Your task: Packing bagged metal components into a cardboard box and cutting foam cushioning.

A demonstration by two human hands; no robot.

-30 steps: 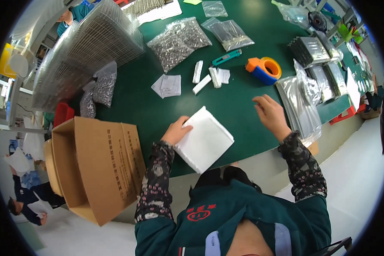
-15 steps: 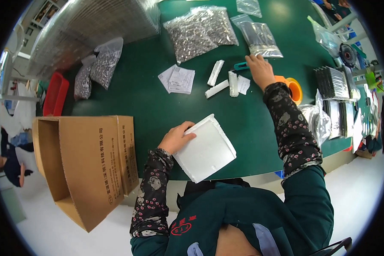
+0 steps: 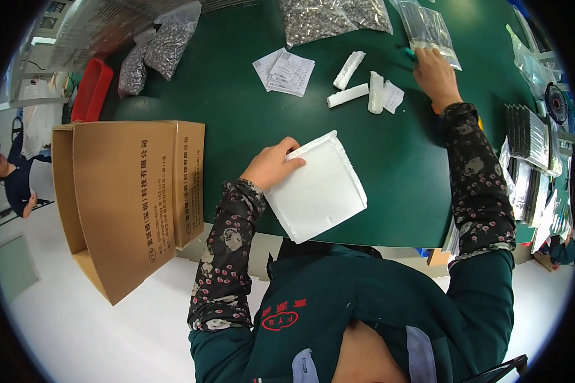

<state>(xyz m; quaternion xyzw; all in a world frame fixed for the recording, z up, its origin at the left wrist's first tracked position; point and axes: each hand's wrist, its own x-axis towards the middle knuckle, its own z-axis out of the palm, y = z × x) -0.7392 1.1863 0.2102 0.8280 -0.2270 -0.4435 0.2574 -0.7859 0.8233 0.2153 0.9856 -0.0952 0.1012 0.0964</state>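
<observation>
The left hand (image 3: 271,167) lies flat with its fingers spread on the near-left corner of a white foam tray (image 3: 316,188), pressing rather than pinching it, so nothing is truly clasped; the right hand (image 3: 436,73) is stretched far out, its fingers curled down over a teal tool handle (image 3: 407,55) at the foot of a clear bag of small parts (image 3: 431,29), and whether they have closed on the handle I cannot tell. The tray sits under the left hand's fingertips and juts past the near edge of the green table (image 3: 390,147), so with only a light press on one corner it could tip or slide off toward the lap if that hand lifts. The long reach of the right arm could drag the sleeve across the small white pieces just left of that hand and scatter them, or snag the clear bag. By count: one foam tray; four small white pieces, of which two are sticks (image 3: 349,70) and two are shorter wrapped bits (image 3: 383,94); one stack of paper slips (image 3: 286,67) further left of them; one open cardboard box (image 3: 131,191) left of the left hand, hanging off the table edge; one red bin (image 3: 91,89) beyond it; two bags of dark parts (image 3: 153,54) near the bin
</observation>
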